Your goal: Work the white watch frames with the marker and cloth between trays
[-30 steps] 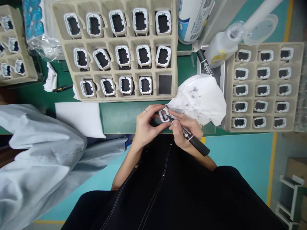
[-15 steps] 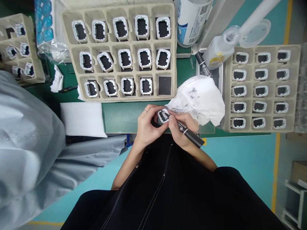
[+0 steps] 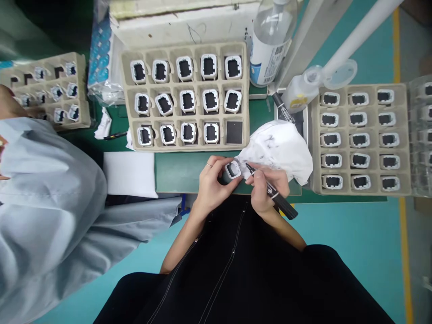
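My left hand [image 3: 213,182] pinches a small silver, rounded-square frame, like a watch case [image 3: 232,169], between thumb and fingers. In my right hand [image 3: 268,184] is a black marker pen [image 3: 282,204], its dark tip pointing up and left, a little apart from the case. A white cloth [image 3: 280,146] with dark smudges lies just beyond my right hand. Above my hands sits a moulded pulp tray [image 3: 199,147] of similar frames, each with a dark opening; its lower right pocket [image 3: 234,132] shows only a black base.
A second pulp tray [image 3: 369,191] with more frames stands right. Behind the cloth are a clear bottle [image 3: 270,54], a smaller bottle [image 3: 300,92] and another marker [image 3: 282,107]. A folded white cloth [image 3: 130,175] lies left, near a co-worker's grey-blue sleeve [image 3: 60,166] and another tray [image 3: 84,103].
My right hand has drawn the marker away from the watch case, rightward, so its tip no longer meets it. My left hand keeps hold of the case. The camera view has shifted.
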The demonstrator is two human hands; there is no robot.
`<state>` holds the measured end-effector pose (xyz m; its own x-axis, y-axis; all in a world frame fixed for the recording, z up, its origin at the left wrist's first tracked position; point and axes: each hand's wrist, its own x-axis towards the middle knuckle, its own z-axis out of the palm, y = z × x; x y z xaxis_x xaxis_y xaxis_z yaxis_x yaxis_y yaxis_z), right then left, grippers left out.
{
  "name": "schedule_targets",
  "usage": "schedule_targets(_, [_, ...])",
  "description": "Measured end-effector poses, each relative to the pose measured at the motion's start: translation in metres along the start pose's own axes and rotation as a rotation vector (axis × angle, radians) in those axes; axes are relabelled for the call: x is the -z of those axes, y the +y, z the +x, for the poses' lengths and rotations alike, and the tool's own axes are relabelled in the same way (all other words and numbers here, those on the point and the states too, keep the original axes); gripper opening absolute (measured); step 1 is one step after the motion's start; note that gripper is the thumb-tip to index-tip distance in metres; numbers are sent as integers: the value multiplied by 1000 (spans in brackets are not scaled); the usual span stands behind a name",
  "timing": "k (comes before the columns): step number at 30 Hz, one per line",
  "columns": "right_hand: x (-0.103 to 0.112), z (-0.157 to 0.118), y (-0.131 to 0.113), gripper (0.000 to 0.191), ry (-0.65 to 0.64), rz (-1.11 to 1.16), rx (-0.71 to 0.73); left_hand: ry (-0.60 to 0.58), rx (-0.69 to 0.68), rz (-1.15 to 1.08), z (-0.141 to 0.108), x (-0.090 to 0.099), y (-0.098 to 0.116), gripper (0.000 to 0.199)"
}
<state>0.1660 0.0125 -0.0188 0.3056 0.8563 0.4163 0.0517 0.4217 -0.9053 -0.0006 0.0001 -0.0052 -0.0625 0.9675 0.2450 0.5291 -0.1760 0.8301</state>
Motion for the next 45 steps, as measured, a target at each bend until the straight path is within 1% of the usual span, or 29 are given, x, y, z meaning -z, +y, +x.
schedule_targets(3, [-2, 3, 2, 17, 117, 55, -31, 8, -82, 12, -2, 7, 4, 47])
schedule_targets(5, [-5, 7, 3, 21, 218, 89, -75, 27, -146, 60, -1, 15, 9, 52])
schedule_targets(7, [-6, 10, 2, 24, 282, 126, -115, 68, -199, 99, 4, 25, 14, 59])
schedule_targets(9, [-7, 13, 3, 25, 283, 137, -133, 103, -235, 126, 16, 34, 19, 64])
schedule_targets(11, [-7, 13, 3, 26, 272, 128, -147, 97, -268, 174, 36, 40, 20, 63])
schedule_targets(14, [-5, 13, 3, 27, 262, 118, -179, 12, -314, 240, 74, 39, 14, 60])
schedule_targets(17, [-4, 14, 3, 28, 257, 100, -202, -117, -351, 227, 104, 31, 8, 61])
schedule_targets(18, [-4, 14, 3, 28, 259, 98, -207, -144, -365, 227, 110, 28, 8, 60])
schedule_targets(20, [-3, 15, 3, 27, 266, 110, -215, -160, -400, 237, 116, 24, 10, 54])
schedule_targets(22, [-3, 16, 3, 26, 271, 128, -215, -142, -430, 229, 117, 29, 11, 50])
schedule_targets(23, [-3, 16, 3, 26, 270, 134, -213, -122, -434, 217, 119, 35, 10, 49])
schedule_targets(24, [-2, 17, 4, 27, 271, 137, -209, -87, -425, 208, 121, 44, 7, 48])
schedule_targets(26, [-2, 18, 5, 28, 271, 143, -206, 47, -358, 232, 130, 71, -6, 40])
schedule_targets(27, [-2, 18, 6, 28, 272, 149, -208, 142, -297, 276, 136, 89, -15, 33])
schedule_targets(29, [-2, 19, 6, 29, 278, 156, -217, 334, -121, 410, 149, 126, -37, 21])
schedule_targets(30, [-2, 19, 6, 29, 280, 155, -222, 383, -31, 478, 155, 143, -48, 16])
schedule_targets(31, [-2, 19, 6, 29, 278, 152, -227, 404, 17, 505, 161, 158, -58, 13])
schedule_targets(32, [-2, 19, 6, 30, 277, 148, -232, 398, 57, 521, 165, 169, -67, 15])
schedule_targets(33, [-3, 19, 5, 30, 276, 145, -235, 362, 100, 530, 168, 177, -75, 19])
schedule_targets(35, [-3, 19, 5, 31, 274, 146, -230, 278, 170, 529, 171, 184, -86, 24])
schedule_targets(37, [-3, 20, 5, 32, 272, 152, -218, 234, 215, 522, 172, 183, -92, 27])
schedule_targets(41, [-3, 20, 4, 29, 259, 168, -208, 231, 209, 521, 171, 183, -92, 32])
schedule_targets(45, [-3, 20, 3, 28, 258, 158, -227, 277, 206, 516, 166, 184, -84, 34])
